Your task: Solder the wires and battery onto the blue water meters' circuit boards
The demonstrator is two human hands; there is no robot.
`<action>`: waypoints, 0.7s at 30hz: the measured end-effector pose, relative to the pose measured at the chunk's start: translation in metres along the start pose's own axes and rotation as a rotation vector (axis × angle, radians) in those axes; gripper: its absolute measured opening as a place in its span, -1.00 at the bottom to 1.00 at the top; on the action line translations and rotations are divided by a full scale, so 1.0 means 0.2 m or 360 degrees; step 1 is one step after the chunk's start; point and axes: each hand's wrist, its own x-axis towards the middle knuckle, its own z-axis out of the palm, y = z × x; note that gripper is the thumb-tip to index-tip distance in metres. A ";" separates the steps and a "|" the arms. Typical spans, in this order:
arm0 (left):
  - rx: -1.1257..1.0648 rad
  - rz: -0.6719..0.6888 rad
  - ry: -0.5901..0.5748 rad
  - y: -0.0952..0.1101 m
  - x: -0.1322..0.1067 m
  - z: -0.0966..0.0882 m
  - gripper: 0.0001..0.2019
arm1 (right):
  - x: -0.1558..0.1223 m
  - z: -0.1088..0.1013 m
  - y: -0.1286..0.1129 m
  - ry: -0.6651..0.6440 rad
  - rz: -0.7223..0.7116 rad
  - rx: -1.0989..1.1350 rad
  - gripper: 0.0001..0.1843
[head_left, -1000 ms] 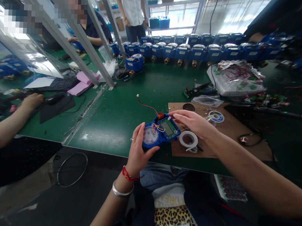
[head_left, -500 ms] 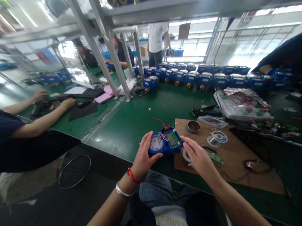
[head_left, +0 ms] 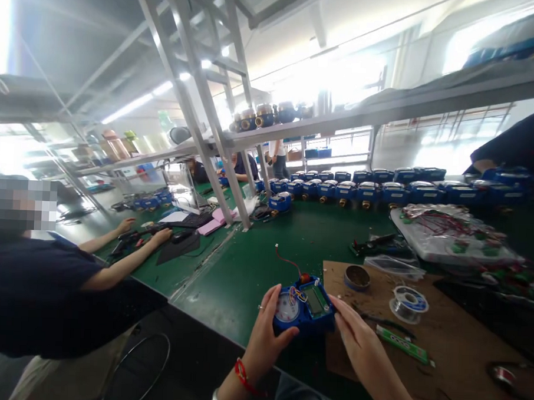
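I hold a blue water meter (head_left: 304, 308) with a round dial, a small screen and a bundle of coloured wires on top. It rests at the near edge of the green bench (head_left: 255, 270). My left hand (head_left: 267, 333) wraps around the meter's left side, thumb below the dial. My right hand (head_left: 358, 339) lies against its right side, fingers stretched along the housing. A red wire (head_left: 286, 260) runs from the meter across the bench.
A brown cardboard mat (head_left: 447, 337) carries a solder spool (head_left: 407, 301), a round tin (head_left: 357, 277) and a green strip (head_left: 402, 344). Several blue meters (head_left: 382, 192) line the back. A tray of wired boards (head_left: 451, 237) lies right. A seated person (head_left: 46, 290) works at left.
The camera has tilted upward, so the shelving frame and ceiling fill the top. My right hand came from the top edge down to the meter's right side. The left hand kept its hold.
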 end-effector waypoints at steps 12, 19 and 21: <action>-0.0045 0.0056 0.0023 0.07 -0.02 -0.02 -0.28 | -0.05 -0.04 -0.08 -0.0008 -0.0043 -0.0038 -0.48; -0.0980 -0.0454 0.0256 0.00 0.27 -0.11 -0.60 | -0.13 -0.11 -0.13 0.0011 0.0025 -0.0050 -0.52; -0.1273 -0.0641 0.0257 -0.04 0.39 -0.12 -0.67 | -0.16 -0.14 -0.14 0.0056 0.0003 -0.0095 -0.55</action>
